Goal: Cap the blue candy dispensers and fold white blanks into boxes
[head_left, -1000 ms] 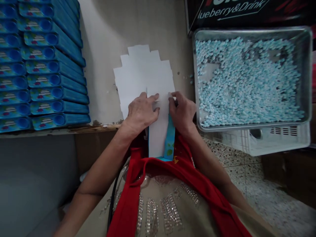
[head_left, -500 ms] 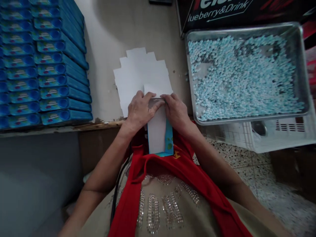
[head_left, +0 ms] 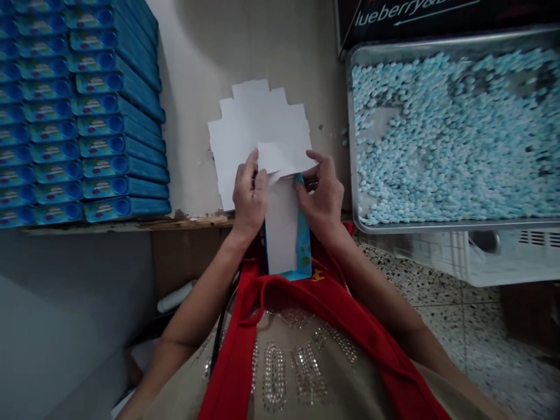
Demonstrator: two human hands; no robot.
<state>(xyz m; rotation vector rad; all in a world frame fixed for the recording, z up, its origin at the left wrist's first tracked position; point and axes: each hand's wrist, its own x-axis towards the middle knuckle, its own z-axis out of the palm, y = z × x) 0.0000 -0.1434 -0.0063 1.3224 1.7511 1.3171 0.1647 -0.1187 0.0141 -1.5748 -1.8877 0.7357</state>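
A partly folded cardboard box (head_left: 282, 233), white inside and blue outside, extends from the table edge to my red apron. At its far end a white flap stands up and outward. My left hand (head_left: 250, 201) grips the box's left far corner by the flap, fingers curled. My right hand (head_left: 324, 195) holds the right blue wall near the far end, thumb inside; its index finger is raised off the card. Beyond the hands, several flat white box blanks (head_left: 258, 114) lie fanned and overlapping on the table.
Stacked blue boxes (head_left: 100, 134) stand at the left. At the right, a metal tray (head_left: 355, 140) holds many small pale-blue and white pieces, with a black printed carton (head_left: 376, 26) behind it. Below the tray is a white plastic crate (head_left: 503, 262).
My thumbs have come off the far end's middle. The hands have spread apart, and the far flap now shows loose between them. The view has shifted slightly left.
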